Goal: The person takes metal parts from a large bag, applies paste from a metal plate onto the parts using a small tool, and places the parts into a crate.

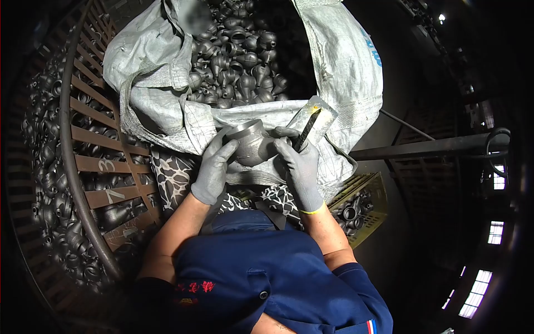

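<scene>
Between my two gloved hands is a dark grey metal pipe reducer (pixel 251 143), its wide round opening tilted up and to the left. My left hand (pixel 216 167) closes on its left side, thumb against the wall. My right hand (pixel 300 167) grips the narrower right side with its fingers. Just beyond my right hand lies a flat light-grey plate (pixel 325 118) with a yellow mark; a dark narrow strip (pixel 309 129) runs from it to my fingers. Whether my right hand also holds that strip, I cannot tell.
In front of me a large white woven sack (pixel 347 67) stands open, with many similar metal fittings (pixel 236 61) inside. At left is a rusty barred cage (pixel 97 136) full of fittings. A yellow crate (pixel 378 206) with more fittings sits at my right. A dark horizontal beam (pixel 428 147) extends right.
</scene>
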Motion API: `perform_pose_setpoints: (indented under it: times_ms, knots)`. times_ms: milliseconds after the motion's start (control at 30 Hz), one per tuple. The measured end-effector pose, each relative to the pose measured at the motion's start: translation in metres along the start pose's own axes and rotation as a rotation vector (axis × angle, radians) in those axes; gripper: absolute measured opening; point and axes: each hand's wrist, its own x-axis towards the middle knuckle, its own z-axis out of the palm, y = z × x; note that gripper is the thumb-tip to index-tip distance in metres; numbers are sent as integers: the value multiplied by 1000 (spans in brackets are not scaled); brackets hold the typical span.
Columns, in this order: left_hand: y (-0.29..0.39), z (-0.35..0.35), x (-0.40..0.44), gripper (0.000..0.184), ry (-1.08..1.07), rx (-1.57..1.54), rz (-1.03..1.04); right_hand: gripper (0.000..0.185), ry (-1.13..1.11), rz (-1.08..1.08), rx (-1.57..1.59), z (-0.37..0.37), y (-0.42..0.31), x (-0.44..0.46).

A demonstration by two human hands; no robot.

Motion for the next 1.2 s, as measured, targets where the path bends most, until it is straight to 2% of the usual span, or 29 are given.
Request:
perform_pose_setpoints:
  times_ms: [67,200,267,367,500,567,700,767,833,900,967,1000,1033,1100,1133,1200]
  knots:
    - [-3,-5,-1,56,61,121,42,24,-13,7,-22,1,0,-2]
    - [-6,-4,-1,61,48,122,57,26,-38,-35,-48,2,2,-2]
    - [-11,-1,-1,67,117,219,147,26,-39,10,-78,4,1,-6]
    - [-8,13,1,74,87,106,59,26,-44,43,-176,8,8,-9]
    - [-18,9,14,72,168,126,70,27,-89,-266,-397,14,21,-16]
    - [-20,9,15,71,226,137,59,27,-87,-155,-371,14,19,-17]
    - [-21,-4,14,71,168,168,76,27,-68,-146,-339,11,13,-16]
    - [-10,-2,9,71,135,126,82,26,-40,62,-228,6,8,-11]
    - [4,-3,1,67,146,131,48,25,38,63,67,9,2,-5]
    - [6,-4,-4,69,137,237,46,23,48,82,111,5,1,-2]
    - [-6,-11,-2,66,227,354,150,22,31,107,137,3,-1,-1]
    - [-9,-14,-2,61,176,280,62,22,6,126,149,4,-1,0]
    - [-11,-17,-1,61,177,281,62,22,5,127,149,2,0,0]
    - [-11,-21,2,49,84,14,-96,26,41,202,120,-4,5,2]
    - [-10,-22,0,42,65,12,-99,26,41,200,119,-7,9,5]
    - [-10,-17,0,41,57,2,-81,37,39,169,180,-12,16,11]
